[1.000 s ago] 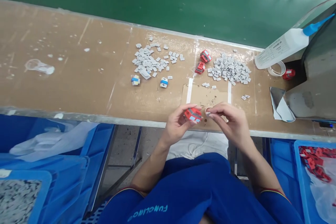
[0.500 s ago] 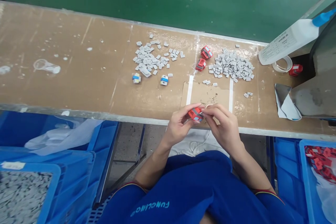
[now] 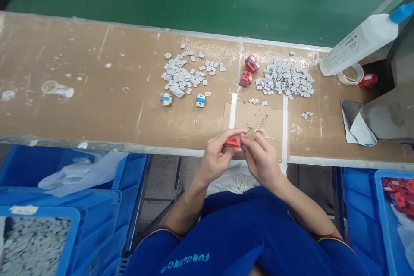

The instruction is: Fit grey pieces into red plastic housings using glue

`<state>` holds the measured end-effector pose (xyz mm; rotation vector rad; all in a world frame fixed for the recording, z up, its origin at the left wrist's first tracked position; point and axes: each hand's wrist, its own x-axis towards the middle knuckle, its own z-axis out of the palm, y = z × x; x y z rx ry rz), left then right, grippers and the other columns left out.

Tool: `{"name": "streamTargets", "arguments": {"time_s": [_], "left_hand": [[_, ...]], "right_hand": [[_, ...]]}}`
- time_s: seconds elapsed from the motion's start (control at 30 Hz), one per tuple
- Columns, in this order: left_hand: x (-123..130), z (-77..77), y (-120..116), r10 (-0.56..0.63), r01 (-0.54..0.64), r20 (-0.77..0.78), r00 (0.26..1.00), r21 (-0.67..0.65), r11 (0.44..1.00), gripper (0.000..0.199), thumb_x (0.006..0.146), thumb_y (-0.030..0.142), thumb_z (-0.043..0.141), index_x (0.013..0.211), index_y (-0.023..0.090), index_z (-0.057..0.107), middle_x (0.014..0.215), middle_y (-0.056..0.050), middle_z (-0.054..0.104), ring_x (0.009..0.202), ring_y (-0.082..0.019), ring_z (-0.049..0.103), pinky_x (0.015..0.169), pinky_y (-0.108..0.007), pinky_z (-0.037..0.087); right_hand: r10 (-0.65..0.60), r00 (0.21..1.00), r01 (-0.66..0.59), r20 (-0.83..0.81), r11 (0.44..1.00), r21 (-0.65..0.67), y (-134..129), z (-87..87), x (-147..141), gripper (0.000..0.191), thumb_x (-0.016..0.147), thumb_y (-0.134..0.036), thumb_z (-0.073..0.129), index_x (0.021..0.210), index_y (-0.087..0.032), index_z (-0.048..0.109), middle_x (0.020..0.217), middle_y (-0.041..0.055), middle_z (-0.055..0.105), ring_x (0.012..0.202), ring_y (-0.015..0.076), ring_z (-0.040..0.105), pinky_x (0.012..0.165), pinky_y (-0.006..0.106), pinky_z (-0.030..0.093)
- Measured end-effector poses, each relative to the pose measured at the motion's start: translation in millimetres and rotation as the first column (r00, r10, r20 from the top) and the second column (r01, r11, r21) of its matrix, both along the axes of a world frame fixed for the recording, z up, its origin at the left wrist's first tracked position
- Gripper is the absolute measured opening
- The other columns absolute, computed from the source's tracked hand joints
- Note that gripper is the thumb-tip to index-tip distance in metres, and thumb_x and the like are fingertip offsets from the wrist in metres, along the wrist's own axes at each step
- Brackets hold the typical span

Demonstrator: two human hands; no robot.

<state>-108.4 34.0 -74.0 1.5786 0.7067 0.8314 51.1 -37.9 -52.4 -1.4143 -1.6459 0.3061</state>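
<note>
A small red and grey plastic piece (image 3: pixel 233 141), like a toy car body, is held at the table's front edge. My left hand (image 3: pixel 216 155) is closed around its left side, thumb below and fingers above. The fingertips of my right hand (image 3: pixel 263 159) are pinched together against its right end; whatever lies between them is hidden. Beyond the hands, a cardboard sheet (image 3: pixel 252 114) with white tape strips lies on the table, bearing dark specks and a pale ring (image 3: pixel 259 132). Two similar red pieces (image 3: pixel 252 63) sit further back, beside a pile of small grey printed tiles (image 3: pixel 287 77).
Another pile of grey tiles (image 3: pixel 179 71) lies left, with two white blocks banded blue (image 3: pixel 200 100) before it. At right are a leaning white bottle (image 3: pixel 359 45), a tape roll (image 3: pixel 351 74) and folded paper (image 3: pixel 357 125). Blue crates (image 3: pixel 76 224) flank me below the table.
Both hands have shifted slightly left with the red piece, which is turned to show another side. The pale ring shows more fully beyond my right hand. The view has moved slightly.
</note>
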Motion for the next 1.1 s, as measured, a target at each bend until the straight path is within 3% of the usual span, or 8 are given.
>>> {"name": "streamTargets", "arguments": {"time_s": [0.13, 0.2, 0.33, 0.47, 0.53, 0.7, 0.93, 1.1], "left_hand": [[-3.7, 3.5, -1.1, -0.083, 0.087, 0.147, 0.986, -0.021, 0.996, 0.058, 0.097, 0.029, 0.074, 0.151, 0.028, 0.053, 0.145, -0.013, 0.070, 0.126, -0.024, 0.073, 0.102, -0.033, 0.060], [-1.4, 0.5, -0.7, -0.101, 0.111, 0.245, 0.964, -0.025, 0.994, 0.056, 0.094, 0.032, 0.078, 0.146, 0.029, 0.057, 0.144, -0.013, 0.070, 0.129, -0.026, 0.071, 0.104, -0.036, 0.060], [10.0, -9.3, 0.2, 0.019, -0.026, 0.335, 0.942, 0.017, 1.000, 0.034, 0.091, 0.039, 0.081, 0.122, 0.028, 0.075, 0.133, -0.011, 0.075, 0.129, -0.027, 0.070, 0.094, -0.033, 0.063], [17.4, -15.1, -4.7, 0.131, -0.137, 0.282, 0.950, 0.002, 0.991, 0.041, 0.086, 0.037, 0.086, 0.126, 0.034, 0.077, 0.119, -0.005, 0.072, 0.103, -0.016, 0.074, 0.081, -0.023, 0.062], [17.9, -15.4, -9.7, 0.151, -0.151, 0.215, 0.965, -0.014, 0.988, 0.048, 0.089, 0.035, 0.083, 0.136, 0.034, 0.072, 0.116, -0.004, 0.073, 0.098, -0.014, 0.074, 0.084, -0.024, 0.063], [17.3, -9.3, -18.1, 0.143, -0.140, 0.025, 0.989, -0.085, 0.986, 0.050, 0.098, 0.031, 0.072, 0.146, 0.025, 0.064, 0.136, -0.011, 0.074, 0.120, -0.023, 0.073, 0.103, -0.033, 0.061], [8.2, -2.4, -11.3, 0.082, -0.071, 0.134, 0.988, -0.085, 0.994, 0.047, 0.092, 0.025, 0.079, 0.138, 0.024, 0.069, 0.130, -0.011, 0.078, 0.110, -0.022, 0.078, 0.099, -0.033, 0.064], [-1.0, -4.4, -5.2, 0.057, -0.067, 0.133, 0.989, 0.071, 0.995, 0.041, 0.089, 0.020, 0.082, 0.128, 0.028, 0.076, 0.125, -0.008, 0.080, 0.110, -0.022, 0.078, 0.103, -0.035, 0.061]], "right_hand": [[0.001, 0.979, -0.005, -0.205, 1.000, -0.018, -6.4, 12.3, -0.7, 0.039, 0.099, -0.008, 0.061, 0.133, -0.028, 0.066, 0.109, 0.0073, 0.071, 0.091, 0.0173, 0.071, 0.083, 0.035, 0.062], [-0.029, 0.970, 0.023, -0.243, 0.999, -0.028, -6.2, 15.7, -1.5, 0.037, 0.099, -0.009, 0.063, 0.131, -0.027, 0.068, 0.113, 0.0080, 0.072, 0.092, 0.0168, 0.071, 0.082, 0.034, 0.062], [-0.065, 0.935, 0.041, -0.349, 0.996, -0.073, -3.7, 11.1, -3.3, 0.021, 0.099, -0.011, 0.062, 0.111, -0.024, 0.074, 0.100, 0.0063, 0.073, 0.089, 0.0171, 0.070, 0.077, 0.033, 0.062], [-0.135, 0.904, 0.101, -0.405, 0.990, -0.103, -5.7, 0.5, -2.0, 0.017, 0.100, -0.015, 0.062, 0.108, -0.023, 0.073, 0.098, 0.0064, 0.072, 0.093, 0.0184, 0.071, 0.074, 0.032, 0.063], [-0.160, 0.912, 0.127, -0.377, 0.986, -0.111, -7.1, -4.2, -0.2, 0.016, 0.100, -0.015, 0.062, 0.109, -0.023, 0.073, 0.100, 0.0069, 0.073, 0.096, 0.0187, 0.072, 0.076, 0.033, 0.065], [-0.201, 0.953, 0.189, -0.226, 0.979, -0.073, -7.1, -7.0, 4.0, 0.017, 0.099, -0.012, 0.064, 0.109, -0.022, 0.073, 0.100, 0.0067, 0.074, 0.095, 0.0178, 0.074, 0.078, 0.032, 0.065], [-0.084, 0.995, 0.082, -0.050, 0.996, -0.040, -10.3, 15.0, 10.4, 0.019, 0.099, -0.012, 0.064, 0.109, -0.026, 0.072, 0.093, 0.0035, 0.072, 0.087, 0.0181, 0.072, 0.080, 0.037, 0.063], [-0.015, 0.999, 0.016, 0.028, 0.999, -0.028, -9.3, 19.4, 11.2, 0.012, 0.099, -0.013, 0.063, 0.100, -0.023, 0.069, 0.085, 0.0030, 0.068, 0.078, 0.0174, 0.067, 0.070, 0.034, 0.058]]}}
